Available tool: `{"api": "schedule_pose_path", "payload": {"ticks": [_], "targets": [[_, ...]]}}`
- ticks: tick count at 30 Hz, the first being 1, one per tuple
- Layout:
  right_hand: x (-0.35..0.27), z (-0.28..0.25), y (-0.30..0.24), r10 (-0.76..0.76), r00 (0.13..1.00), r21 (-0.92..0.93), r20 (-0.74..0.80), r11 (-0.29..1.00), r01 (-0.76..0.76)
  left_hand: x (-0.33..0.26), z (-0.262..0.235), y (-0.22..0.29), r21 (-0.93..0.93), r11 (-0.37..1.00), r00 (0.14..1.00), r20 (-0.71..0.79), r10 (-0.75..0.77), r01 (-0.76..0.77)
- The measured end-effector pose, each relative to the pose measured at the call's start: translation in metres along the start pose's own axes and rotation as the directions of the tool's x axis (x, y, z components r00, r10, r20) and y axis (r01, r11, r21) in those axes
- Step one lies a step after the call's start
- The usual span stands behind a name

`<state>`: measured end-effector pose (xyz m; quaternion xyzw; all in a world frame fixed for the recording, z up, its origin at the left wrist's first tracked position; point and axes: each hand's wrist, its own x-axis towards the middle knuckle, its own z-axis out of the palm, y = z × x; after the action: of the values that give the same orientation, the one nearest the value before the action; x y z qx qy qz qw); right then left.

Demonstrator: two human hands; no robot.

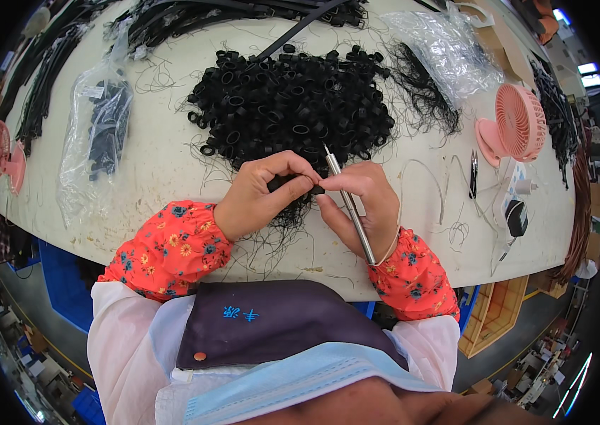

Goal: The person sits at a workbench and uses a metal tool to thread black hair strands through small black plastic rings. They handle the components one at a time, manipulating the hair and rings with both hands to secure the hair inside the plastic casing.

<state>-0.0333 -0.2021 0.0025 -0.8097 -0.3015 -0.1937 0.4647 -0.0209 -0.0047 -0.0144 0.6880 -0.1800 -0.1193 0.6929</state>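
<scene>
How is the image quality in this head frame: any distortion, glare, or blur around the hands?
Head view: strong fisheye bending, the pale worktable's edge curves and the corners go black; even lighting, soft shadows; glare on the clear plastic bag; the left hand, right hand and thin metal rod tool are sharp; the heap of black rubber rings loses detail.

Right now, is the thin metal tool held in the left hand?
No, the thin metal tool lies in the right hand, while the left hand pinches a small black ring.
</scene>
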Motion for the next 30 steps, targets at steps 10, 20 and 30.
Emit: {"api": "schedule_pose_path", "payload": {"ticks": [10, 20, 30], "targets": [[-0.004, -0.004, -0.007, 0.41, 0.905, 0.55, 0.116, 0.731, -0.403, -0.002, 0.0, -0.004, -0.04, 0.999, 0.999, -0.04, 0.007, -0.009], [-0.005, -0.013, -0.001, 0.397, 0.883, 0.685, 0.249, 0.573, -0.45, -0.004, 0.0, 0.002, 0.021, 1.0, 1.0, -0.025, 0.002, -0.001], [-0.004, -0.012, -0.003, 0.408, 0.877, 0.672, 0.253, 0.578, -0.463, -0.004, 0.001, 0.004, 0.036, 0.999, 0.999, -0.03, -0.011, 0.012]]}}
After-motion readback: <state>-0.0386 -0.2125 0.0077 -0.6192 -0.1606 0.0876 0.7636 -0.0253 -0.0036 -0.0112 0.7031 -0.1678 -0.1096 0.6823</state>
